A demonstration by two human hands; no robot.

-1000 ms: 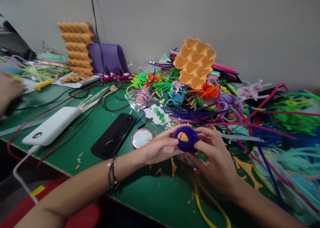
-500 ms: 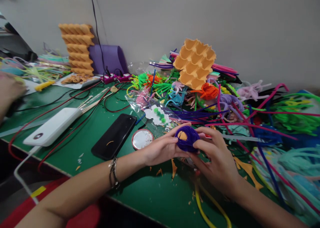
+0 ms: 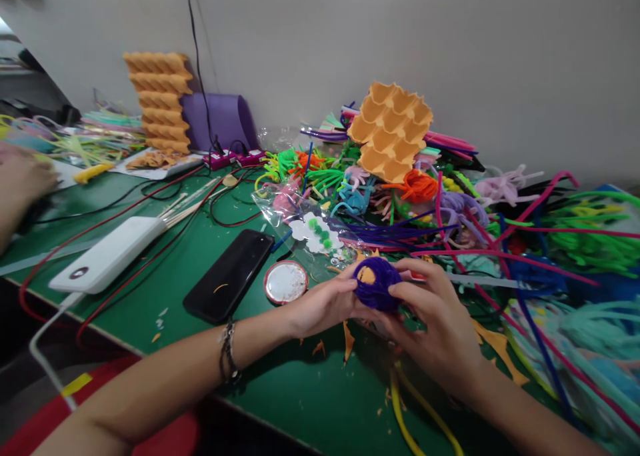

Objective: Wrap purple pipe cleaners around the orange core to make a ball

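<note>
Between my two hands is a small round ball of purple pipe cleaner [image 3: 383, 295] with an orange patch showing on its upper left side. My left hand [image 3: 327, 304] grips it from the left, thumb and fingers closed on its edge. From the right, my right hand [image 3: 435, 316] pinches it, fingertips pressed on its side. The ball is held above the green table [image 3: 295, 389]. Just behind the hands lies a clear plastic bag [image 3: 280, 206] with a white cloud-shaped piece [image 3: 307, 235] bearing green pompoms. The undersides of the fingers are partly hidden.
Left of my hands lie a round tin [image 3: 285, 283], a black phone [image 3: 230, 276] and a white power bank [image 3: 107, 256] with cables. Piled pipe cleaners [image 3: 460, 209] and an orange egg carton [image 3: 393, 133] stand behind. Another person's hand [image 3: 23, 183] is at far left.
The purple ball has turned slightly in my fingers and sits a little lower and to the right. The view has shifted slightly. Both hands keep their hold.
</note>
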